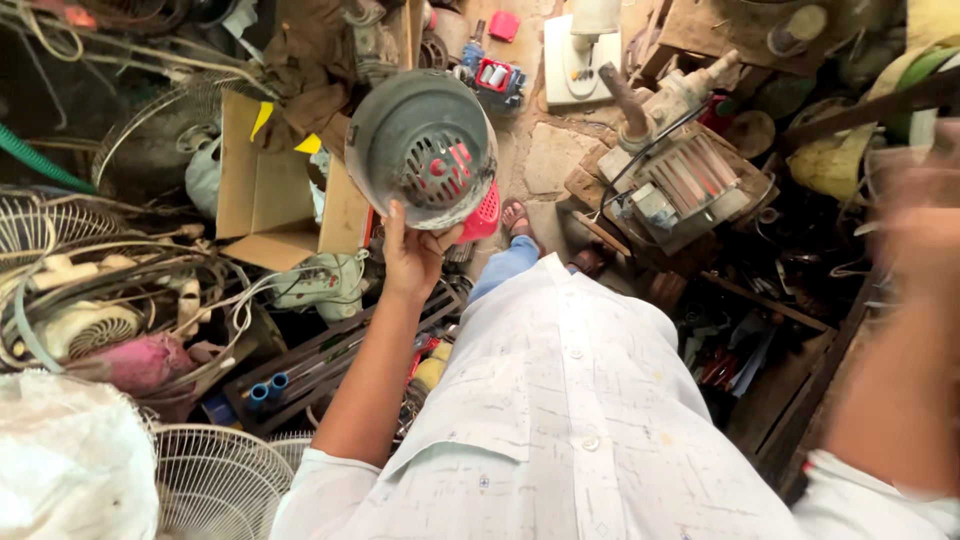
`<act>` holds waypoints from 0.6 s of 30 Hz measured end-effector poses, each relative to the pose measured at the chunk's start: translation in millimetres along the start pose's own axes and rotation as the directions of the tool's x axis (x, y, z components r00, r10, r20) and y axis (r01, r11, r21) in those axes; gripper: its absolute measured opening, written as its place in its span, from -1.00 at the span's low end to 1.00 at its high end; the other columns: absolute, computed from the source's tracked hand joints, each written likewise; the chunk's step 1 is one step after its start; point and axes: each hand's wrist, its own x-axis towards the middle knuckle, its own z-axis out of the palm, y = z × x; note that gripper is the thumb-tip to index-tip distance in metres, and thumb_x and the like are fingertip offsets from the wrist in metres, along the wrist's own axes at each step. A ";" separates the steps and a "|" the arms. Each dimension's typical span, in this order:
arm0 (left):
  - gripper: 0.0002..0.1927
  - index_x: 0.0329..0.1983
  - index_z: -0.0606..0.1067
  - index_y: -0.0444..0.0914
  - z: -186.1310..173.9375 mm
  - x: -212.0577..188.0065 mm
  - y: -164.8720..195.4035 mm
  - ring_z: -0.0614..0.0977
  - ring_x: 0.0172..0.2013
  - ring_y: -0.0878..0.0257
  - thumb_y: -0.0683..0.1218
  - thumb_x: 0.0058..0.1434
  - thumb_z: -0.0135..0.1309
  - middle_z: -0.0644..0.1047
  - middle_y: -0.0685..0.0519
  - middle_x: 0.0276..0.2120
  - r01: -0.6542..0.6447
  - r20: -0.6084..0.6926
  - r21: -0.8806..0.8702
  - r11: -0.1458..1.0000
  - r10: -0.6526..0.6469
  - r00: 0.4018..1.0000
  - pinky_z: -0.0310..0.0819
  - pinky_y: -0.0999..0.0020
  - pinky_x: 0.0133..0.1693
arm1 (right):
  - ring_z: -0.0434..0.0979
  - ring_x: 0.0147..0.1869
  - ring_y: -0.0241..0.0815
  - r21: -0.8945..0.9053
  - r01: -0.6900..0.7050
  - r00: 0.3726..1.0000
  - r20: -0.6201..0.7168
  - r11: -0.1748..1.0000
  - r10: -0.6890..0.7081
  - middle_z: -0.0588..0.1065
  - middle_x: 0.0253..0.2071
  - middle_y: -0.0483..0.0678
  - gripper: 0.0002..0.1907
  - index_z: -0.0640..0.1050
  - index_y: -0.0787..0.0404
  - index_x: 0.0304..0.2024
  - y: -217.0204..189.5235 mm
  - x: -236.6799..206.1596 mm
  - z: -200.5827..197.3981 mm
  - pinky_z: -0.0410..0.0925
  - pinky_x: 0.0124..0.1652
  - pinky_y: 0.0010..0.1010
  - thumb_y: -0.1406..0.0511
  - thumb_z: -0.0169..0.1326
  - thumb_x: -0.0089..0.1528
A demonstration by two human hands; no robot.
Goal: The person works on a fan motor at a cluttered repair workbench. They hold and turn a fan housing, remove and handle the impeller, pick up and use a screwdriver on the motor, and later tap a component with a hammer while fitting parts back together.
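Fingers of the left hand are clamped on the lower rim of a round grey motor cover, which is held up above the floor, at about 11 o'clock from the middle of the view. Red parts are seen through the slots of the cover, and a pink-red grille piece is pressed behind it at its 4 o'clock side.

At 3 o'clock the right hand is raised, but it is strongly blurred; whether its fingers are apart or together cannot be told, and nothing is seen in it.

Just beside the cover, at its 9 o'clock, an open cardboard box is lying. Wire fan guards are piled at 7 and 9 o'clock, with a white sack in the corner. At 2 o'clock a water pump with a ribbed motor is resting on wooden boards. A foot in a sandal is placed on the stone floor near 12 o'clock, just under the cover.
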 end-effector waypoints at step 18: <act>-0.08 0.36 0.26 -0.12 -65.1 81.8 43.5 0.66 0.05 0.05 0.49 0.06 -0.11 0.48 0.00 0.20 -0.087 0.461 0.116 0.989 0.024 0.887 0.63 -0.01 -0.02 | 0.60 -0.05 -0.16 0.112 0.845 0.460 0.348 0.523 -0.817 0.55 -0.06 -0.09 -0.73 0.60 0.14 -0.12 -205.0 3.8 245.9 0.47 -0.08 -0.30 0.38 0.20 0.10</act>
